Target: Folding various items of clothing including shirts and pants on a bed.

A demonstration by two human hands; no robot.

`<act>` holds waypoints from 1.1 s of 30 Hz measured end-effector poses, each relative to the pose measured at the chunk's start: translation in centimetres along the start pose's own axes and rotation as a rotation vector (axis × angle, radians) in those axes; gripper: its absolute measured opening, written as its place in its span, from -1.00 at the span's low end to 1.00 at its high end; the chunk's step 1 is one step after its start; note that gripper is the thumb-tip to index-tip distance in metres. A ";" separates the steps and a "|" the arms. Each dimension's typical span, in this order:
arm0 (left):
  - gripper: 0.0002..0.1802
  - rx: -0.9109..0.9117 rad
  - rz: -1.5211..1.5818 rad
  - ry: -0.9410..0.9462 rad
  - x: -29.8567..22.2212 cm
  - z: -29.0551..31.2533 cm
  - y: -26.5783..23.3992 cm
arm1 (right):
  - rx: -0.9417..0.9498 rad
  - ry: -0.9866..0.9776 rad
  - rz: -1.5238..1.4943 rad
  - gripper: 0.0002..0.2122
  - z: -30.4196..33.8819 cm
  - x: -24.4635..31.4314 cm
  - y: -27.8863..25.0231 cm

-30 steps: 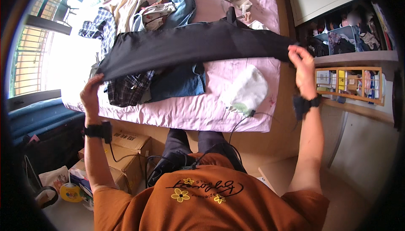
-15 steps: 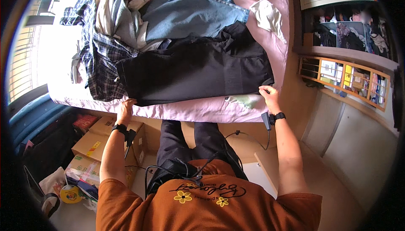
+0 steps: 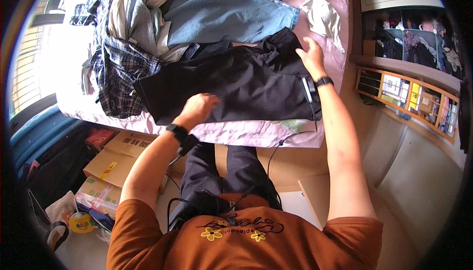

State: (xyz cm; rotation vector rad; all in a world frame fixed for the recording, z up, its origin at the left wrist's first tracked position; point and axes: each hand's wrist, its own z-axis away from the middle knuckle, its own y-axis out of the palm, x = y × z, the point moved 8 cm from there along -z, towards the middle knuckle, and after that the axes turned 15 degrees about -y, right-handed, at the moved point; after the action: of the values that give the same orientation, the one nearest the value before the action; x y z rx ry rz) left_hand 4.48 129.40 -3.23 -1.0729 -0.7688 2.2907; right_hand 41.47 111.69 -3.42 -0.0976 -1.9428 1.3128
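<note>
A black garment point(image 3: 212, 90), by its look a pair of trousers laid flat, spreads across the near side of the bed. My left hand point(image 3: 198, 108) is over its lower middle part; its fingers are bent and smeared by motion, so whether they touch the cloth is unclear. At the garment's far right end my right hand point(image 3: 312, 59) is open, thumb and fingers apart, with nothing in it. Beyond the garment lie blue jeans point(image 3: 226, 16). A dark plaid shirt point(image 3: 120, 68) meets the garment's left end.
The bed point(image 3: 236, 134) has a pink sheet and a heap of clothes at the far left. A white cloth point(image 3: 322, 18) lies at the far right, a pale green one point(image 3: 295, 124) at the near edge. Cardboard boxes point(image 3: 111, 164) stand below left. Shelves with clothes point(image 3: 414, 43) stand right.
Both hands have left the garment's near corners. My left hand has moved right and inward over the cloth. My right hand has gone to its far right end and opened.
</note>
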 end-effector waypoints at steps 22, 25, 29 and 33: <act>-0.62 0.390 1.434 -0.498 -6.6 -9.8 8.5 | 0.093 0.135 -0.340 -0.80 13.5 8.7 -4.0; -0.58 0.333 1.519 -0.573 -6.6 -9.9 9.1 | 0.051 -0.134 -0.118 -0.72 13.1 11.9 -3.3; -0.33 0.345 1.600 -0.694 -7.1 -10.0 9.9 | 0.193 -0.269 0.105 -0.77 12.3 13.9 0.2; -0.45 0.338 1.301 -0.766 -7.6 -10.4 9.4 | 0.037 -0.158 -0.059 -0.93 11.0 13.1 -0.1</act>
State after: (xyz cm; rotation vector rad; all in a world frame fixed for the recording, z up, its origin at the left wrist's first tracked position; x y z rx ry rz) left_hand 15.30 120.71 -11.04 -0.4909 0.2992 3.8236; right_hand 25.41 109.28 2.05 0.0835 -2.0353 1.3522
